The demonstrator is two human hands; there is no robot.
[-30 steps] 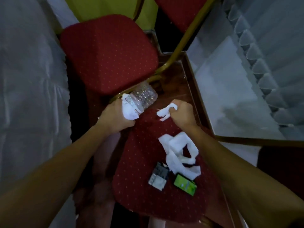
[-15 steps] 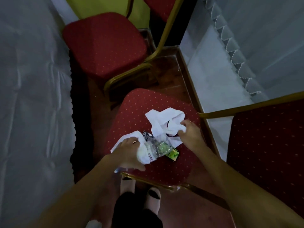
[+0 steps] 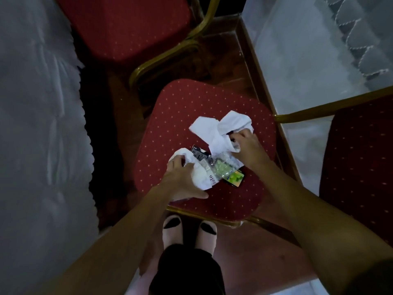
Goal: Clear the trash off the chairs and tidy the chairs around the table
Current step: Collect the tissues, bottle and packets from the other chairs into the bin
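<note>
Left hand [image 3: 182,179] grips the bottle [image 3: 214,169]; right hand [image 3: 248,150] pinches tissue [image 3: 214,133].

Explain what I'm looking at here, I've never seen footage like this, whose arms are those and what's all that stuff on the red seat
There is no machine here. The picture comes from a wide-angle camera worn on a person's head, looking down, so the two arms reaching in from the bottom are that person's own, and their feet show below. In front of them is a red chair seat with small pale dots and a gold frame. Litter lies on it. The left hand has its grip closed on a crumpled clear plastic bottle together with some white paper. The right hand is pinching a bunch of white tissue. A small dark packet and a green packet lie partly under the bottle. Another red chair stands behind.
</note>
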